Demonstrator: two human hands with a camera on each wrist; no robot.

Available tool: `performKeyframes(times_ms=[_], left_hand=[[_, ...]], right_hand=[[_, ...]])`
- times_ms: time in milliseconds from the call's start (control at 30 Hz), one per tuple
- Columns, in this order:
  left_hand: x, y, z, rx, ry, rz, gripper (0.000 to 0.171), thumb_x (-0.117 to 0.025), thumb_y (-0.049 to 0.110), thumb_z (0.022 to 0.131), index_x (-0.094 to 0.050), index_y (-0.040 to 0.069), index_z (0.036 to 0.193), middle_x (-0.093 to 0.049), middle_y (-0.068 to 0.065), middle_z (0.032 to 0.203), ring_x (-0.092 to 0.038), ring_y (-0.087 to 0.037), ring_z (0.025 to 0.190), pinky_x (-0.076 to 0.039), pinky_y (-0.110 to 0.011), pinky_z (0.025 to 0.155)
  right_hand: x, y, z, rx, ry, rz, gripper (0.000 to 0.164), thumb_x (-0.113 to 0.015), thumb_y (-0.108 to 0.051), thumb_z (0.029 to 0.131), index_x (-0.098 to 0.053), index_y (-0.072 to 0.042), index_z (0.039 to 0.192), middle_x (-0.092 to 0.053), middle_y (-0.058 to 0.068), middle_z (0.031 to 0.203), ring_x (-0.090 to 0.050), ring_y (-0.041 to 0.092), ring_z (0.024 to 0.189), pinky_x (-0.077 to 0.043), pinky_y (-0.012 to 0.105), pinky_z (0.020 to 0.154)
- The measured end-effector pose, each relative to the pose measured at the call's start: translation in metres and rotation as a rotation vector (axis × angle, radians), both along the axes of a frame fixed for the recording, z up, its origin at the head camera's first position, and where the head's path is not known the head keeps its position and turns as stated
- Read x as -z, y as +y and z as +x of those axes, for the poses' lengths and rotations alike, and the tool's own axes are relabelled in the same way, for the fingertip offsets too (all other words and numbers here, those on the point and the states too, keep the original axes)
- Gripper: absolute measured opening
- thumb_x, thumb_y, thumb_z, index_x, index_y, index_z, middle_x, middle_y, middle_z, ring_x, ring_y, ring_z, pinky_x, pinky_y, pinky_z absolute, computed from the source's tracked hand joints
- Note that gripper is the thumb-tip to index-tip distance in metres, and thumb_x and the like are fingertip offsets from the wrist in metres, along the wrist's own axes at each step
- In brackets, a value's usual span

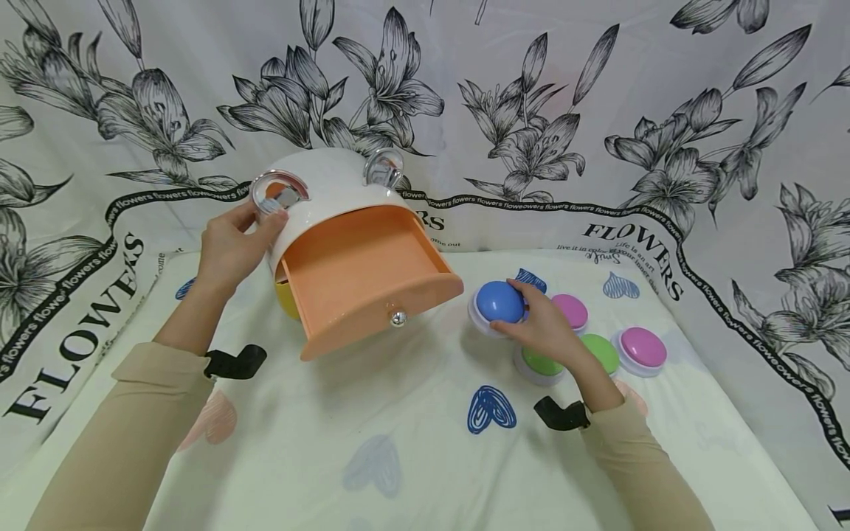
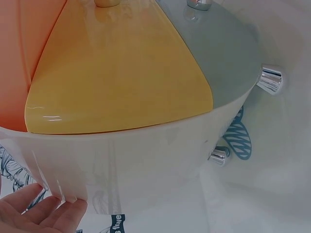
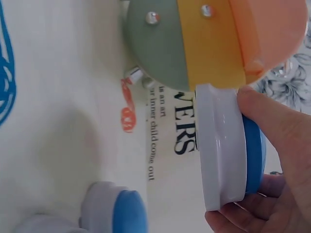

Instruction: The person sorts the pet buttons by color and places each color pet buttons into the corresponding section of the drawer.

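The right hand (image 1: 547, 324) gripped a blue-domed disc (image 1: 501, 302), which was right of the middle of the counter (image 1: 451, 479), toward its back edge, and appeared to be slightly lifted. This disc looked like hard, light plastic; it would probably not bend, but its glossy dome could slip under the fingers, so the safest hold was likely across the white rim (image 3: 221, 155), with the thumb opposite. The left hand (image 1: 235, 240) pinched the white cabinet (image 1: 332, 173) at its side, beside a silvery ring (image 1: 285, 196). Its shell seemed stiff and hollow, smooth but rather light. Because the orange drawer (image 1: 365, 258) was pulled out, the front was perhaps heavier, and the drawer's thin edges seemed a poor place to grasp.
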State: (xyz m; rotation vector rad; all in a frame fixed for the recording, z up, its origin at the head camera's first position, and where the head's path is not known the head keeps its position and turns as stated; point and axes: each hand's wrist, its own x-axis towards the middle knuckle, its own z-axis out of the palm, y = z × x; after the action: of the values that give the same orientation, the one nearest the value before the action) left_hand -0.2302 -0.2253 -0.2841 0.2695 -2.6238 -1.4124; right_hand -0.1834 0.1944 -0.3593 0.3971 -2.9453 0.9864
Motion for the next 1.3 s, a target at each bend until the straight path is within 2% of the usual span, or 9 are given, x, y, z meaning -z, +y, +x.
performKeyframes(times_ms=[267, 500, 700, 1033, 1300], left_hand=[[0.000, 0.000, 0.000, 0.000, 0.015, -0.005, 0.072, -0.046, 0.062, 0.076, -0.032, 0.024, 0.135, -0.028, -0.003, 0.141, -0.020, -0.021, 0.130, -0.034, -0.047, 0.095], [-0.001, 0.001, 0.000, 0.003, 0.019, -0.002, 0.072, -0.046, 0.062, 0.076, -0.032, 0.024, 0.135, -0.028, -0.003, 0.141, -0.021, -0.021, 0.130, -0.034, -0.047, 0.095], [0.000, 0.001, 0.000, 0.001, 0.019, -0.011, 0.072, -0.046, 0.062, 0.076, -0.032, 0.024, 0.135, -0.028, -0.002, 0.141, -0.020, -0.021, 0.130, -0.034, -0.046, 0.095], [0.001, 0.000, 0.001, 0.007, 0.025, -0.017, 0.072, -0.045, 0.061, 0.077, -0.030, 0.024, 0.136, -0.028, -0.004, 0.141, -0.019, -0.021, 0.131, -0.033, -0.048, 0.096], [0.002, 0.000, 0.001, 0.006, 0.029, -0.028, 0.072, -0.045, 0.062, 0.076, -0.030, 0.024, 0.136, -0.028, -0.004, 0.141, -0.019, -0.023, 0.131, -0.033, -0.049, 0.095]], right_hand=[[-0.022, -0.002, -0.008, -0.031, 0.065, -0.009, 0.083, -0.069, -0.043, 0.070, -0.031, -0.004, 0.133, -0.042, 0.017, 0.127, -0.050, 0.030, 0.103, -0.047, 0.043, 0.081], [-0.045, -0.003, -0.013, 0.015, 0.046, 0.029, 0.087, -0.067, -0.049, 0.068, -0.028, -0.008, 0.135, -0.038, 0.013, 0.131, -0.046, 0.031, 0.110, -0.045, 0.045, 0.083], [-0.062, -0.006, -0.019, -0.002, 0.071, 0.009, 0.088, -0.068, -0.048, 0.068, -0.027, -0.008, 0.135, -0.037, 0.012, 0.132, -0.046, 0.029, 0.110, -0.045, 0.044, 0.084], [-0.089, -0.023, -0.024, -0.053, 0.158, 0.021, 0.084, -0.070, -0.043, 0.068, -0.030, -0.008, 0.134, -0.040, 0.011, 0.129, -0.047, 0.027, 0.109, -0.046, 0.041, 0.083], [-0.107, -0.041, -0.028, -0.062, 0.162, 0.050, 0.086, -0.070, -0.044, 0.067, -0.028, -0.009, 0.134, -0.040, 0.010, 0.129, -0.047, 0.029, 0.110, -0.047, 0.043, 0.081]])
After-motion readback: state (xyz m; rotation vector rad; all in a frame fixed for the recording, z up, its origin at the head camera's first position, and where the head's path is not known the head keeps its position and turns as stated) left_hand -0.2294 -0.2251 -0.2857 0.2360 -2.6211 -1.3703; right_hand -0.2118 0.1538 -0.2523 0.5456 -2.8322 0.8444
